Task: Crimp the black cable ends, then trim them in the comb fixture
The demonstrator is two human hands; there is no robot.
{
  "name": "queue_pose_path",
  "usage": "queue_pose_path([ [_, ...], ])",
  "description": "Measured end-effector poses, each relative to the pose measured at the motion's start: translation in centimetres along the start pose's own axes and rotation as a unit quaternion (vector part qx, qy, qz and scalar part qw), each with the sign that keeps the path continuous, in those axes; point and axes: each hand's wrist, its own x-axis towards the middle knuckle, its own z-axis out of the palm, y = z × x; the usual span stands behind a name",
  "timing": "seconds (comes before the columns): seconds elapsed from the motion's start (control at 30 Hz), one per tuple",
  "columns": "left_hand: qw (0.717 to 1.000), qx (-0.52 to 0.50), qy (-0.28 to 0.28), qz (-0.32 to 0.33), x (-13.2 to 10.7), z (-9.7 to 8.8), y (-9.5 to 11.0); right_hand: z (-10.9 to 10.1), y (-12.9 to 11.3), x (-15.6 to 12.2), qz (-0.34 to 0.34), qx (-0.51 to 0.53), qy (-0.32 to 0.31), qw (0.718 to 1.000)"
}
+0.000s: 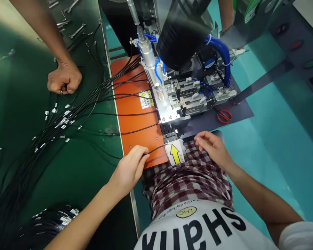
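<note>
The left hand (130,165) pinches a black cable (158,149) over the orange plate (141,140), its grip hiding part of the strand; the far end, by the yellow-arrow label (175,153), is hard to make out. The right hand (211,144) hangs beyond that label, fingers loosely curled; whether they hold anything, I cannot tell. A black cylinder (182,38) hides part of the machine (169,113). The top edge cuts off a green reel (246,14), its contents unclear.

Cables (78,111), probably wrenches (77,31), on green table (13,90)
</note>
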Motion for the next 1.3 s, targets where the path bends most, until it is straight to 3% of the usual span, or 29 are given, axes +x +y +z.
queue_pose_path([
  [0.13, 0.999, -0.007, 0.048, -0.010, 0.5, -0.1, -0.2, 2.7, -1.7, -0.2, -0.034, -0.067, -0.053, 0.996],
  [0.3, 0.999, -0.031, 0.030, -0.013, 2.6, 1.7, 2.0, 4.9, -2.6, 0.8, -0.072, -0.060, -0.068, 0.993],
  [0.43, 0.988, -0.155, 0.014, -0.025, 4.8, 2.6, 3.5, 4.4, -2.7, 0.9, -0.097, -0.070, -0.056, 0.991],
  [0.63, 0.953, -0.279, 0.051, -0.103, 5.7, 3.2, 3.6, 3.1, -2.5, 0.9, 0.001, 0.054, -0.092, 0.994],
  [0.93, 0.954, -0.276, 0.069, -0.089, 5.7, 3.6, 3.8, 4.1, -2.8, 1.6, -0.010, 0.033, -0.075, 0.997],
  [1.07, 0.957, -0.265, 0.077, -0.091, 5.7, 3.9, 3.6, 4.3, -2.7, 1.9, 0.016, 0.062, -0.074, 0.995],
  [1.2, 0.974, -0.198, 0.090, -0.065, 5.9, 3.8, 3.3, 3.9, -2.4, 2.7, 0.029, 0.071, -0.084, 0.994],
  [1.3, 0.982, -0.135, 0.124, -0.035, 6.3, 3.7, 2.6, 3.3, -1.8, 3.8, 0.017, 0.066, -0.056, 0.996],
])
